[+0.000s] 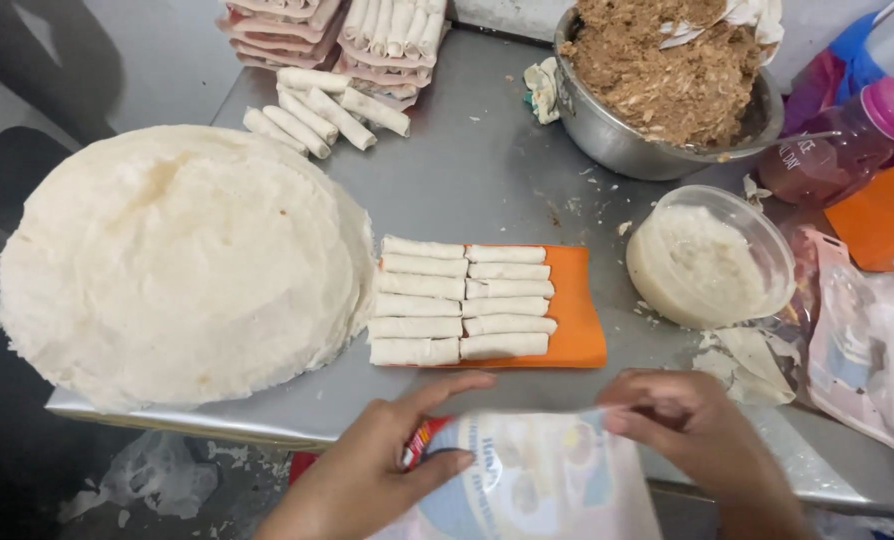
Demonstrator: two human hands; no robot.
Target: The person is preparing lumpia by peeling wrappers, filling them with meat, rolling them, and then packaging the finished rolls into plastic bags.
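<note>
Left hand (387, 465) and right hand (692, 420) both pinch top edge of plastic bag (537, 480) – bag at near table edge. Just past it, white rolls (462, 300) in two neat rows on orange tray (579, 310) – round wrapper stack (177, 260) at left.

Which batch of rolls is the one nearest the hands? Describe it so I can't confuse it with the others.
Start at the big round wrapper stack on the steel table. Just right of it lies an orange tray holding two neat columns of rolls. The other rolls lie farther back, loose or on pink trays.
</note>
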